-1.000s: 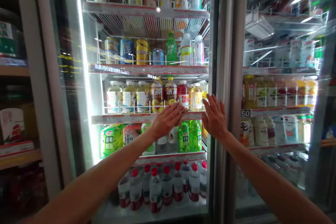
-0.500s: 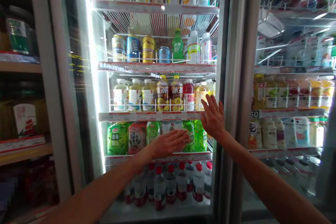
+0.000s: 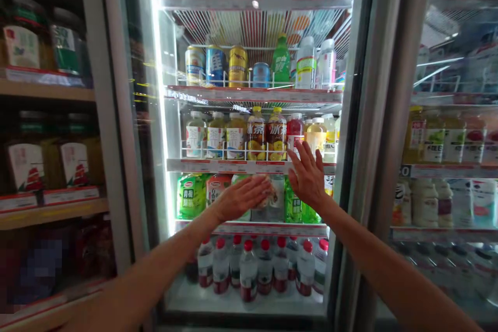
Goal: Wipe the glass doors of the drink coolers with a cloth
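My left hand (image 3: 243,198) is stretched out flat, fingers together and pointing right, in front of the shelf of green drink packs. A pale blurred patch shows at its fingertips, and I cannot make out what it is. Higher and to the right, my right hand (image 3: 307,175) is raised with fingers apart, before a red-labelled bottle (image 3: 295,129) and a green tea bottle (image 3: 292,202). Both hands are in front of a lit drinks fridge. Whether either one touches a glass door is unclear. Two brown iced tea bottles (image 3: 276,135) stand on the middle shelf.
Cans (image 3: 237,66) and bottles fill the upper shelves behind wire rails. Red-capped bottles (image 3: 248,272) stand on the fridge floor. A metal door frame (image 3: 389,114) divides this fridge from another on the right. Wooden shelves with jars (image 3: 26,158) are at the left.
The view has swung left, so the fridge sits further right. My right hand has shifted left relative to the shelves, and my left hand has also moved left across the packs.
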Action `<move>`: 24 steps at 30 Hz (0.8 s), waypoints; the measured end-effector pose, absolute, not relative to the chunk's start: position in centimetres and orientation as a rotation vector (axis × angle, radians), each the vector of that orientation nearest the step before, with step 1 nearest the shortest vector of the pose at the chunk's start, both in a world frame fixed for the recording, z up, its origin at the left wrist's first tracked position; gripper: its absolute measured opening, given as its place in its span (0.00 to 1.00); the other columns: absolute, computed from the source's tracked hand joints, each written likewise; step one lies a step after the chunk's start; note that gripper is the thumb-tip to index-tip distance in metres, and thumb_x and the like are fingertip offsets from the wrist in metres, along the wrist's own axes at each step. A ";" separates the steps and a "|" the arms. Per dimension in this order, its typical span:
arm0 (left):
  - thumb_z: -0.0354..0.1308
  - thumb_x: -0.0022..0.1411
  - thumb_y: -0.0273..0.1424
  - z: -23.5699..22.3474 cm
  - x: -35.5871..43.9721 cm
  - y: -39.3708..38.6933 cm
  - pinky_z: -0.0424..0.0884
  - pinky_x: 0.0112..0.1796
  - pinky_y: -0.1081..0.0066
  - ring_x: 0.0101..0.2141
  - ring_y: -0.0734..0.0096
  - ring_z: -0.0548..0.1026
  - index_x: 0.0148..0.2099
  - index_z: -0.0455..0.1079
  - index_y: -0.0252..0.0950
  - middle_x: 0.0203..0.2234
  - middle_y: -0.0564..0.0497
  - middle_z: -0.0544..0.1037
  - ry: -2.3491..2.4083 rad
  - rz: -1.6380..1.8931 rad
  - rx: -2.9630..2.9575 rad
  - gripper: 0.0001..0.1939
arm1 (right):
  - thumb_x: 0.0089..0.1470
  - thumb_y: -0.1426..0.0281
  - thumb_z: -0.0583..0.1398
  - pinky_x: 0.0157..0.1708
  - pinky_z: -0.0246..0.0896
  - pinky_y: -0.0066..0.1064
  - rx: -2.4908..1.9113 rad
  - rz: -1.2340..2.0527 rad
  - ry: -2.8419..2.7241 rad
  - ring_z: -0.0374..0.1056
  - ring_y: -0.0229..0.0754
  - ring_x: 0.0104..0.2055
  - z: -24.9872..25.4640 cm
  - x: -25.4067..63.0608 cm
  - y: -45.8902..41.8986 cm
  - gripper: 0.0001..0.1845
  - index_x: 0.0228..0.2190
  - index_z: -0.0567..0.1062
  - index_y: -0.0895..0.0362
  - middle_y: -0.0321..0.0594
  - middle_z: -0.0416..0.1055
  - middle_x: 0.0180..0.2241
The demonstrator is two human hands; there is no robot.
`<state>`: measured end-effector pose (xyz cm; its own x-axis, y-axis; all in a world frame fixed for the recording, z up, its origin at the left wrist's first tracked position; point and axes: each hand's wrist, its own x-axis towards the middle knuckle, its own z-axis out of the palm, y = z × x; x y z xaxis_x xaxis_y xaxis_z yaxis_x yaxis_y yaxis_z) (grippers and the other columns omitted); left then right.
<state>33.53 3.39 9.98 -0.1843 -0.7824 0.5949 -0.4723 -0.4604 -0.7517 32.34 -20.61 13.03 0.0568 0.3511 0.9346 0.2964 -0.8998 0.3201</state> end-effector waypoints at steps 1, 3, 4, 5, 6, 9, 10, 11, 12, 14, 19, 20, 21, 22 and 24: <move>0.49 0.60 0.25 10.7 33.6 4.0 0.57 0.57 0.60 0.60 0.65 0.51 0.58 0.57 0.35 0.56 0.47 0.64 1.380 -1.805 -1.878 0.22 | 0.54 0.70 0.50 0.61 0.35 0.49 2.250 2.023 0.698 0.37 0.45 0.65 13.1 32.4 -20.2 0.35 0.60 0.43 0.50 0.39 0.41 0.64; 0.47 0.61 0.25 12.0 33.8 4.8 0.57 0.57 0.56 0.61 0.63 0.49 0.59 0.55 0.34 0.57 0.44 0.61 1.168 -2.107 -2.021 0.23 | 0.54 0.71 0.51 0.61 0.35 0.49 2.249 2.034 0.716 0.37 0.45 0.65 13.1 32.5 -19.5 0.35 0.60 0.44 0.50 0.40 0.41 0.64; 0.47 0.61 0.25 12.1 33.8 5.0 0.57 0.57 0.55 0.61 0.62 0.48 0.59 0.55 0.34 0.58 0.43 0.60 1.095 -2.212 -2.062 0.23 | 0.54 0.71 0.51 0.61 0.35 0.49 2.249 2.033 0.725 0.37 0.45 0.65 13.0 32.5 -19.1 0.34 0.60 0.44 0.50 0.40 0.42 0.63; 0.47 0.61 0.25 11.9 33.8 5.2 0.58 0.56 0.54 0.61 0.61 0.49 0.58 0.56 0.34 0.58 0.42 0.60 1.073 -2.242 -2.081 0.22 | 0.54 0.71 0.51 0.61 0.35 0.49 2.248 2.029 0.733 0.38 0.46 0.65 12.9 32.5 -18.7 0.34 0.60 0.45 0.51 0.41 0.42 0.63; 0.48 0.61 0.25 11.4 33.8 5.2 0.59 0.56 0.54 0.60 0.60 0.49 0.58 0.57 0.34 0.57 0.42 0.60 1.104 -2.203 -2.082 0.22 | 0.54 0.71 0.51 0.61 0.35 0.49 2.245 2.022 0.740 0.38 0.46 0.65 12.7 32.5 -18.3 0.34 0.60 0.46 0.51 0.41 0.43 0.63; 0.49 0.61 0.25 9.2 33.5 5.7 0.61 0.55 0.57 0.59 0.61 0.53 0.56 0.59 0.36 0.55 0.45 0.64 1.291 -1.907 -2.029 0.21 | 0.53 0.70 0.52 0.61 0.35 0.50 2.245 1.998 0.745 0.38 0.47 0.65 12.1 32.5 -17.3 0.33 0.60 0.47 0.51 0.41 0.45 0.63; 0.49 0.61 0.25 8.9 33.5 6.1 0.61 0.55 0.58 0.59 0.61 0.54 0.56 0.59 0.36 0.55 0.46 0.65 1.304 -1.872 -2.021 0.21 | 0.53 0.70 0.52 0.61 0.35 0.50 2.243 1.998 0.747 0.38 0.47 0.65 12.0 32.5 -17.1 0.34 0.59 0.48 0.51 0.41 0.46 0.62; 0.49 0.61 0.25 8.9 33.5 6.6 0.61 0.55 0.58 0.59 0.62 0.54 0.56 0.59 0.37 0.55 0.46 0.65 1.272 -1.912 -2.035 0.21 | 0.53 0.70 0.52 0.61 0.35 0.50 2.245 1.995 0.748 0.38 0.48 0.65 11.8 32.5 -16.9 0.34 0.59 0.48 0.51 0.41 0.46 0.62; 0.48 0.61 0.25 9.1 33.6 7.1 0.61 0.55 0.58 0.59 0.62 0.54 0.57 0.58 0.38 0.55 0.46 0.64 1.194 -2.023 -2.066 0.21 | 0.53 0.70 0.52 0.61 0.35 0.51 2.253 1.990 0.748 0.38 0.48 0.65 11.7 32.5 -16.8 0.34 0.59 0.48 0.51 0.41 0.46 0.62; 0.46 0.62 0.25 9.9 33.9 7.9 0.58 0.56 0.54 0.60 0.61 0.51 0.59 0.55 0.38 0.58 0.44 0.59 0.942 -2.333 -2.133 0.23 | 0.53 0.70 0.52 0.61 0.34 0.51 2.271 1.984 0.748 0.38 0.48 0.65 11.7 32.5 -16.7 0.34 0.60 0.47 0.50 0.40 0.46 0.63; 0.48 0.61 0.26 8.4 33.9 6.7 0.57 0.57 0.57 0.60 0.64 0.50 0.61 0.51 0.39 0.58 0.47 0.60 1.091 -2.180 -2.113 0.27 | 0.53 0.70 0.52 0.61 0.34 0.51 2.252 2.007 0.735 0.37 0.47 0.65 11.6 32.8 -16.5 0.36 0.60 0.45 0.48 0.38 0.43 0.63; 0.49 0.60 0.26 7.7 33.8 6.5 0.59 0.57 0.59 0.60 0.65 0.51 0.61 0.52 0.40 0.57 0.48 0.62 1.183 -2.055 -2.087 0.27 | 0.53 0.70 0.52 0.61 0.33 0.50 2.241 2.012 0.738 0.37 0.47 0.65 11.5 32.8 -16.5 0.36 0.60 0.45 0.48 0.38 0.43 0.63; 0.50 0.60 0.25 7.1 33.8 6.6 0.59 0.56 0.60 0.60 0.65 0.52 0.60 0.53 0.40 0.56 0.49 0.64 1.225 -1.982 -2.074 0.27 | 0.53 0.71 0.52 0.61 0.33 0.50 2.234 2.011 0.744 0.38 0.47 0.65 11.4 32.9 -16.5 0.35 0.60 0.45 0.48 0.38 0.43 0.63; 0.50 0.60 0.25 6.8 33.9 6.9 0.58 0.56 0.59 0.60 0.64 0.52 0.60 0.53 0.40 0.56 0.48 0.64 1.214 -1.970 -2.086 0.26 | 0.53 0.71 0.52 0.61 0.33 0.50 2.230 2.002 0.752 0.38 0.46 0.65 11.3 32.8 -16.5 0.35 0.60 0.45 0.49 0.39 0.44 0.63; 0.48 0.61 0.25 7.1 34.1 8.0 0.56 0.57 0.55 0.60 0.62 0.50 0.60 0.53 0.38 0.58 0.45 0.59 1.017 -2.167 -2.174 0.25 | 0.53 0.71 0.52 0.61 0.32 0.49 2.228 1.973 0.768 0.39 0.46 0.65 11.1 32.8 -16.5 0.35 0.60 0.46 0.50 0.40 0.46 0.63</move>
<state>34.14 7.99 7.06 -0.0936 -0.3606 0.9280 -0.4833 -0.7985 -0.3590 32.78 -16.54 11.08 0.0519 0.4058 0.9125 0.3181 -0.8729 0.3700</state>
